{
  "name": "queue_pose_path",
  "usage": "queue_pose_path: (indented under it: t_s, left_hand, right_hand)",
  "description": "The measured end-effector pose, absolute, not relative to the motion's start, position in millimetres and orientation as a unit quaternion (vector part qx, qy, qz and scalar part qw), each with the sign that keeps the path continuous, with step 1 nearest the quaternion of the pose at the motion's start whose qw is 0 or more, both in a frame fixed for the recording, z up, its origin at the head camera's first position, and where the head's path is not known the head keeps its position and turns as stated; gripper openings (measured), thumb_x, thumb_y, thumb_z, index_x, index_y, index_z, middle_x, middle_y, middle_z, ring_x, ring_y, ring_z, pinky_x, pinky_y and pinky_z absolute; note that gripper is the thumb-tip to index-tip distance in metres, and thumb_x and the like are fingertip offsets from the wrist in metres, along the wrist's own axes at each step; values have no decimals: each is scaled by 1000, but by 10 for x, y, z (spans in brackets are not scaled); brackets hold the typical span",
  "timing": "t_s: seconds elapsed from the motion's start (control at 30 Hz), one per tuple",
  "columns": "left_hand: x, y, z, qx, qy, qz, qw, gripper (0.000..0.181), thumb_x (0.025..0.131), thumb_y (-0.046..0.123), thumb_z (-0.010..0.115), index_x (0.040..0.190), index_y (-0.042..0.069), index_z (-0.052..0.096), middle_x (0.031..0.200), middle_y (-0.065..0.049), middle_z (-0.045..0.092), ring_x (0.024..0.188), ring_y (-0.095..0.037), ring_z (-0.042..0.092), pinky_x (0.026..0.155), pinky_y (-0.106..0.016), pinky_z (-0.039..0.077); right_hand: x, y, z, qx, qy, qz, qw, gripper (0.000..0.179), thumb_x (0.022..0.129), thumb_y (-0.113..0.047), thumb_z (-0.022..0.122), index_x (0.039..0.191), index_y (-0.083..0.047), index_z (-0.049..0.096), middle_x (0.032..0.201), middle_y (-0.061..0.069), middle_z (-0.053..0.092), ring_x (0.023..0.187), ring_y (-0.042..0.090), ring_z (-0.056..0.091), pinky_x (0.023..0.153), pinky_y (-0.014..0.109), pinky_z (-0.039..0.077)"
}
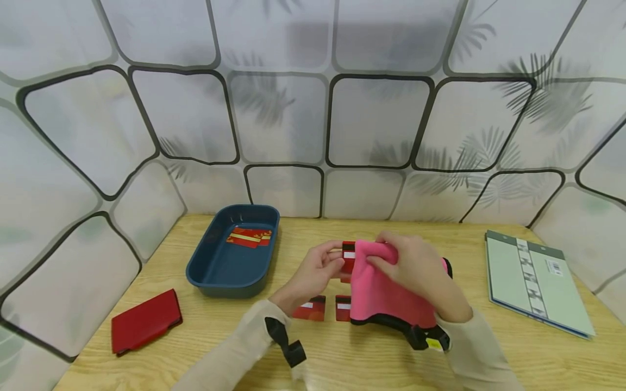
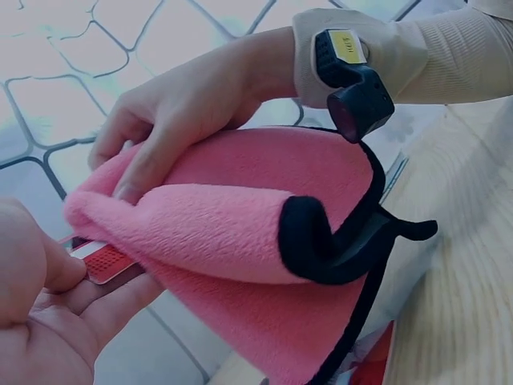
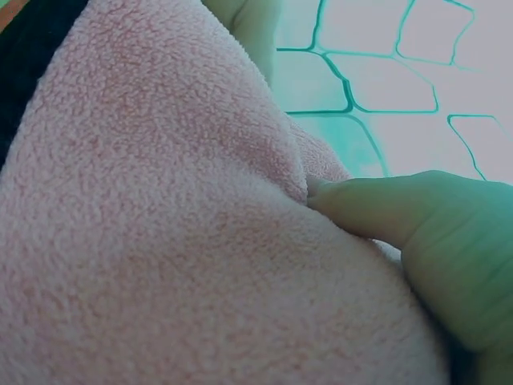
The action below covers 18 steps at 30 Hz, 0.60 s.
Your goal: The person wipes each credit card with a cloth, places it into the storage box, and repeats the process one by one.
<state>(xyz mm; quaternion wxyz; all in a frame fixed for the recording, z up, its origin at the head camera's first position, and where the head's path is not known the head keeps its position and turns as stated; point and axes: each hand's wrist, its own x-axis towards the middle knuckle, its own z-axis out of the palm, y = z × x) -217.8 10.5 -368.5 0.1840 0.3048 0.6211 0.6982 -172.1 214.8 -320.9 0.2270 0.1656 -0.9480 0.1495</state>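
Observation:
My left hand (image 1: 312,272) pinches a red card (image 1: 348,264) with a dark stripe and a white strip, held up above the table. My right hand (image 1: 421,271) grips a pink plush cloth (image 1: 379,296) with black edging, its thumb pressing into a fold. Part of the card is behind the cloth; in the left wrist view its red end (image 2: 107,263) shows between my left fingers and the fabric. Pink pile fills most of the right wrist view. Two more striped red cards, one on the left (image 1: 314,310) and one on the right (image 1: 343,308), lie below my hands.
A dark blue tray (image 1: 195,274) with several red and gold cards (image 1: 246,237) stands at the left back. Nearer on the left lies a red wallet-like case (image 1: 145,321). Light green folders or notebooks (image 1: 562,293) lie at the right. A patterned curtain-like backdrop (image 1: 288,119) borders the table.

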Motion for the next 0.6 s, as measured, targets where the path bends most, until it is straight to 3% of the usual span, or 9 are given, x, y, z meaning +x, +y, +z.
queue_pose_path:
  t_s: [0.13,0.27,0.33,0.4,0.5,0.6]
  left_hand:
    - [-2197,61,-3666,317,608,703,189,36,99,-5,42,135,-8,43,131,-31,53,116,-39,59,95,-58,46]
    - [-2221,14,-3652,323,609,700,187,35,99,-4,43,133,-10,42,128,-33,55,111,-43,61,95,-57,46]
    - [-2236,-8,-3648,316,614,700,183,34,99,-4,44,133,-10,41,120,-29,60,106,-44,63,96,-53,48]
    - [-2249,-28,-3643,305,618,702,180,35,99,-5,43,134,-10,39,100,-23,64,99,-43,66,96,-50,49]
    - [-2264,-59,-3636,286,626,704,177,40,99,-6,42,138,-10,35,86,-5,58,95,-38,68,97,-49,48]
    - [-2276,-85,-3626,273,628,707,178,42,99,-7,40,140,-11,32,82,-2,53,87,-27,71,96,-49,49]
  right_hand:
    - [-1722,2207,-3184,157,-950,156,219,24,77,-32,80,86,-19,62,56,-8,44,52,10,41,48,23,33]
    - [-1715,2275,-3157,148,-952,162,213,22,79,-30,79,88,-19,63,58,-7,47,55,10,44,50,24,34]
    - [-1717,2314,-3147,144,-952,158,217,21,79,-31,79,88,-19,63,59,-7,48,56,11,44,50,24,34]
    - [-1722,2358,-3139,145,-951,152,229,21,79,-30,79,88,-19,63,59,-6,48,57,11,45,51,25,33]
    - [-1738,2426,-3128,144,-949,140,244,22,78,-30,79,88,-18,63,58,-6,47,56,13,45,51,25,32]
    - [-1743,2511,-3107,125,-954,135,238,23,80,-30,78,90,-17,62,58,-3,45,55,15,44,49,26,31]
